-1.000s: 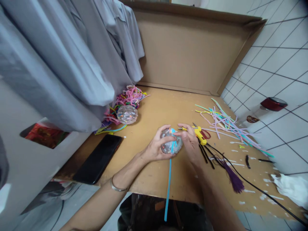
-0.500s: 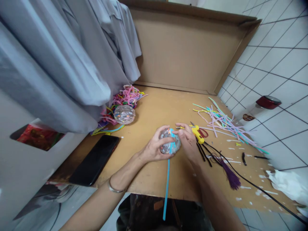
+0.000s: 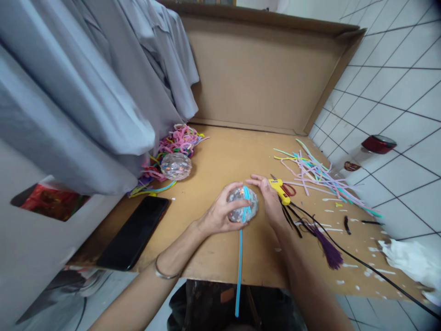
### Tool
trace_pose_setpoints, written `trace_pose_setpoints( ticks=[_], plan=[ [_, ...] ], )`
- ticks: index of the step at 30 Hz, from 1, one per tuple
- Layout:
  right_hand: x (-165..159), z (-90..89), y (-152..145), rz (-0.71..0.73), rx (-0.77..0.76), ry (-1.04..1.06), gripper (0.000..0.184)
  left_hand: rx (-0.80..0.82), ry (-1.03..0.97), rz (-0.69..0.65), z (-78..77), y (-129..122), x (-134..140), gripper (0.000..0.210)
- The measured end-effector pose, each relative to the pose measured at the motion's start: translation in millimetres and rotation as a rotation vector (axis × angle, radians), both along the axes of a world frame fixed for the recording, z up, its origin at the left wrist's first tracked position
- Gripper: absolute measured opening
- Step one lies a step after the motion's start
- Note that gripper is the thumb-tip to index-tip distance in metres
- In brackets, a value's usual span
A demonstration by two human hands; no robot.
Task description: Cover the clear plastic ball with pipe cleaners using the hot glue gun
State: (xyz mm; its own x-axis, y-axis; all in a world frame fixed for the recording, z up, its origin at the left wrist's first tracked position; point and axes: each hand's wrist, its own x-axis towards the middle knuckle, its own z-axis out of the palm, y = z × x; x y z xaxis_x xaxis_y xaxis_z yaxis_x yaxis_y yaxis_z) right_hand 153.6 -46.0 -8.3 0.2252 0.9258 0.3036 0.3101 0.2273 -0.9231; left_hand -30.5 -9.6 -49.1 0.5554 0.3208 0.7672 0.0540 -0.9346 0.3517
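Observation:
My left hand [image 3: 217, 209] is wrapped round a clear faceted ball [image 3: 254, 208] with coloured specks in it. A light-blue pipe cleaner [image 3: 240, 264] lies in strands across the front of the ball, under my left fingers, and its long tail hangs down past the table's front edge. Close to the ball's right side is my right hand [image 3: 270, 197], its fingers stretched out over the ball's upper right with nothing seen in them. Just right of that hand lies a yellow glue gun [image 3: 281, 191] with a black cord.
On the left are a second clear ball [image 3: 176, 166], a heap of coloured pipe cleaners [image 3: 184, 138] and a black phone [image 3: 136, 234]. Loose pastel pipe cleaners [image 3: 310, 168], a purple tassel [image 3: 329, 250] and a red-lidded jar [image 3: 367, 154] lie or stand right. Cardboard [image 3: 248, 78] rises behind.
My right hand has drawn slightly away from the blue pipe cleaner, and its fingers have straightened. The left hand keeps its hold on the ball. The whole view has shifted slightly.

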Motion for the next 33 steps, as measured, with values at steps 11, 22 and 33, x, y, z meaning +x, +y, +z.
trace_pose_setpoints(
  ticks=[11, 22, 33],
  plan=[
    [-3.5, 2.7, -3.6, 0.044, 0.015, -0.002, 0.067, -0.043, -0.035, -0.013, 0.5, 0.9, 0.0, 0.055],
    [5.6, -14.6, 10.7, -0.011, -0.131, 0.34, 0.075, -0.253, -0.179, 0.041, 2.9, -1.9, 0.6, 0.059],
    [-17.0, -3.3, -12.4, 0.081, 0.172, 0.134, 0.058, -1.54, -0.841, -0.431, 29.8, -0.1, 0.2, 0.07]
  ],
)
